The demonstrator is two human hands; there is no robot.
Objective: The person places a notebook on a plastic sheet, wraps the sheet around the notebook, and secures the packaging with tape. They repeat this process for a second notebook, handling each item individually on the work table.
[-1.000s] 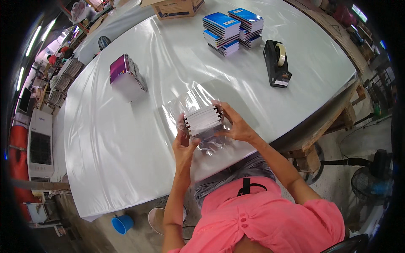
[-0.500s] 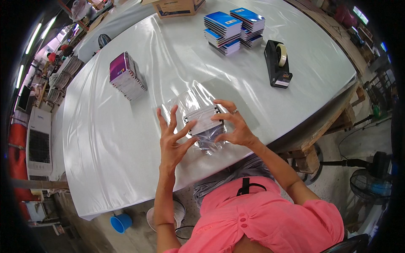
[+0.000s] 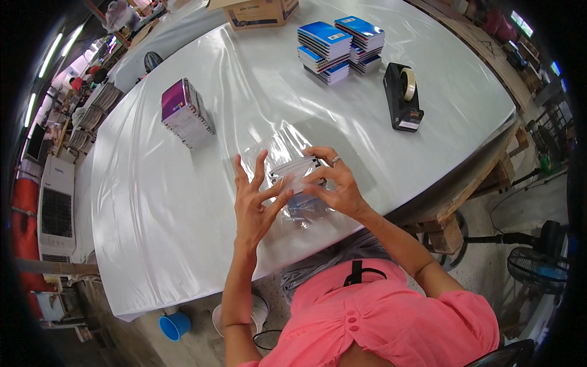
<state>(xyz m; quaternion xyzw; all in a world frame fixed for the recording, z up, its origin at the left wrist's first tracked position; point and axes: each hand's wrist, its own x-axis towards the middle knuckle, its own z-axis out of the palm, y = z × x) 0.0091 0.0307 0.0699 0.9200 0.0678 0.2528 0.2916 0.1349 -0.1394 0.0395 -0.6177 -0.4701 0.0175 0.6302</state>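
Note:
A small stack of spiral notebooks (image 3: pixel 295 167) lies in front of me inside a clear plastic wrapper (image 3: pixel 304 214), its white page edges and dark bindings showing through. My left hand (image 3: pixel 252 205) is at its left side, thumb and index finger drawn together on the plastic, the other fingers raised and spread. From the right, my right hand (image 3: pixel 340 186) pinches the wrapper over the stack with thumb and index finger. Another finger of that hand, by the ring, reaches to the stack's far right corner. Glare blurs the film between the fingertips.
Two piles of blue-covered spiral notebooks (image 3: pixel 324 40) stand at the far side of the table (image 3: pixel 147 232). A black tape dispenser (image 3: pixel 403 101) is to their right. A purple-topped notebook stack (image 3: pixel 186 113) sits at left, and a cardboard box (image 3: pixel 260 13) at the back.
Both hands have brought thumb and index finger closer together over the stack, gathering the plastic. The right thumb and index finger have shifted left. The view has tilted slightly.

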